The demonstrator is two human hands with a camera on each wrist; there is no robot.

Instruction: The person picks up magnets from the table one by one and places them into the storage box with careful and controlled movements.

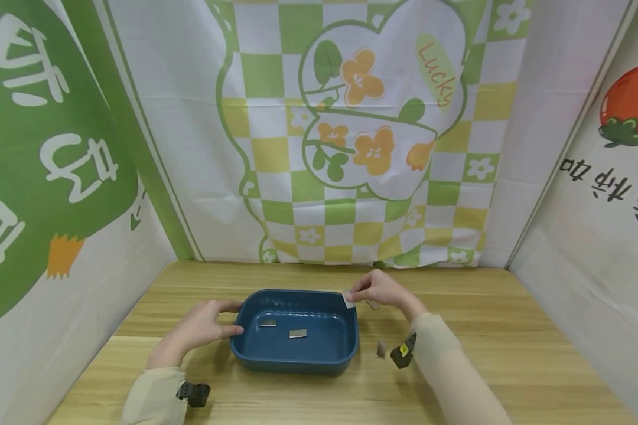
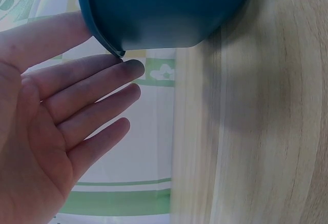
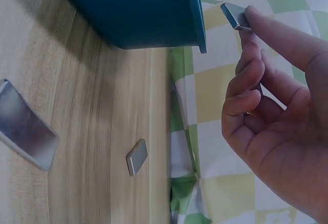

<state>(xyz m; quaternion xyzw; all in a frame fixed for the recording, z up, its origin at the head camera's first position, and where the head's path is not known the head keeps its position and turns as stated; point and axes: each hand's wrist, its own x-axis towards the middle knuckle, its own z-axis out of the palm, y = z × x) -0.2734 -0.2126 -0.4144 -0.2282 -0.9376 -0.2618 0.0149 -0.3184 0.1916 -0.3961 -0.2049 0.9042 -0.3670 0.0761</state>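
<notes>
A dark blue tray [image 1: 296, 360] sits in the middle of the wooden table, with two small metal plates [image 1: 268, 323] [image 1: 298, 333] lying in it. My left hand [image 1: 234, 319] rests on the tray's left rim with straight fingers [image 2: 102, 83] and holds nothing; the left wrist view shows the tray's wall [image 2: 164, 8] just past the fingertips. My right hand [image 1: 352, 296] pinches another small metal plate [image 1: 347, 298] above the tray's far right corner. In the right wrist view this plate [image 3: 234, 16] sits between thumb and forefinger beside the tray's rim [image 3: 197, 14].
Two more metal plates lie on the table right of the tray, one near the right hand [image 1: 373, 305] [image 3: 137, 157] and one closer to me [image 1: 381, 349] [image 3: 25, 131]. Printed cloth walls close in the table on three sides.
</notes>
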